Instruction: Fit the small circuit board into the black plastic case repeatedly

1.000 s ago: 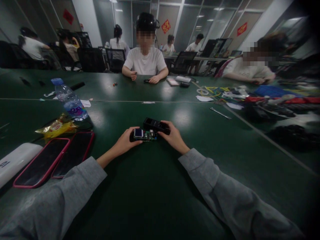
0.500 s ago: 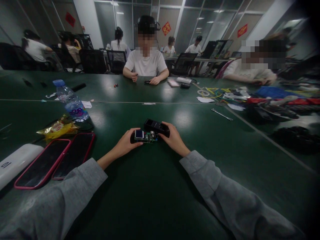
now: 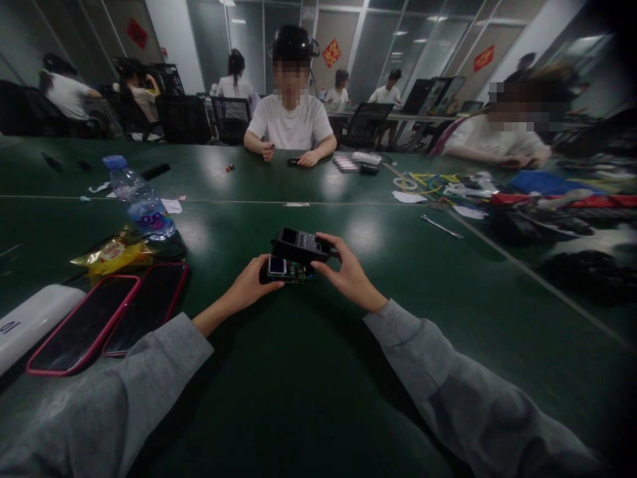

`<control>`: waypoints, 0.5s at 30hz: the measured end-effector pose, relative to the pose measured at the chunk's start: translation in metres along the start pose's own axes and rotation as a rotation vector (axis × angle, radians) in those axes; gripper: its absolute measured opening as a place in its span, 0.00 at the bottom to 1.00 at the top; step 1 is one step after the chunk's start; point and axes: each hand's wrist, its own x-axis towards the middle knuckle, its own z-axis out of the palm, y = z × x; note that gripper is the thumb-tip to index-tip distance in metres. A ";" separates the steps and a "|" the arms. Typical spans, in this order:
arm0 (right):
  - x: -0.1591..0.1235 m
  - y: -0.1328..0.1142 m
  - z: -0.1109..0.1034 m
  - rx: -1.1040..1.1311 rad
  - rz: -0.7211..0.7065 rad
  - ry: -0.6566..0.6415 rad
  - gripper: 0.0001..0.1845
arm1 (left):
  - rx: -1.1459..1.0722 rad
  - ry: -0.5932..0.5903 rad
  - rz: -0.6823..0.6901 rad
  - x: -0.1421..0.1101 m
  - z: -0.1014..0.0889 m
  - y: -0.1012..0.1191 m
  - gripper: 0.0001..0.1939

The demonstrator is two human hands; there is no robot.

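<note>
My left hand is closed on the left end of a green circuit board with a small screen. Thumb and fingers grip it from either side, low over the table. A black plastic housing cover, with a window and a row of small holes, is pinched at its right end by my right hand. The cover is tilted just above and behind the board, hiding part of the board's far side. Whether the two touch, I cannot tell.
Two phones with red edges, a white power bank, a yellow packet and a water bottle lie or stand at left. A wrench and tangled cables are at right. Across the table sits a person.
My right hand has lifted the black cover and shifted it left, so it now hangs over the board's far side. My left hand and the board have stayed nearly in place.
</note>
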 end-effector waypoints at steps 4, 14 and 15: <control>-0.004 -0.002 0.004 -0.035 -0.019 -0.078 0.29 | -0.022 0.013 0.014 0.002 0.002 -0.002 0.33; -0.007 0.008 0.005 -0.025 -0.023 -0.182 0.30 | -0.090 0.021 0.012 -0.001 0.001 0.001 0.36; -0.007 0.009 0.005 -0.028 -0.023 -0.186 0.30 | -0.086 0.026 0.021 -0.001 0.001 0.001 0.37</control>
